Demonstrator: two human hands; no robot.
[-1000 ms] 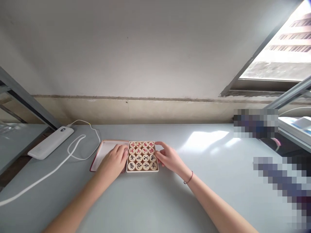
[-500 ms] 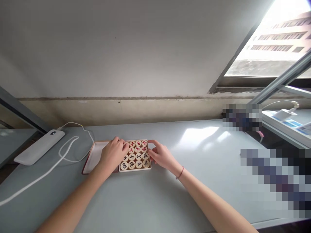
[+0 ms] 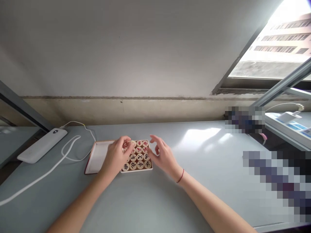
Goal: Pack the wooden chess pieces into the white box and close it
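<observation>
My left hand pinches a red-marked Chinese chess piece at the far-left corner of the wooden tray. My right hand, which touched the tray's right side a moment ago, has lifted off, its fingers open and curved. The tray sits near the surface's far edge, a red-rimmed lid touching its left side.

- xiangqi pieces: smooth pale wood, with a slight sheen
- shallow tray: pale, smooth, apparently wood
- box lid: matt white paper lining, red rim
- power bank: smooth white plastic
- worktop: smooth pale grey, glossy where light falls
</observation>
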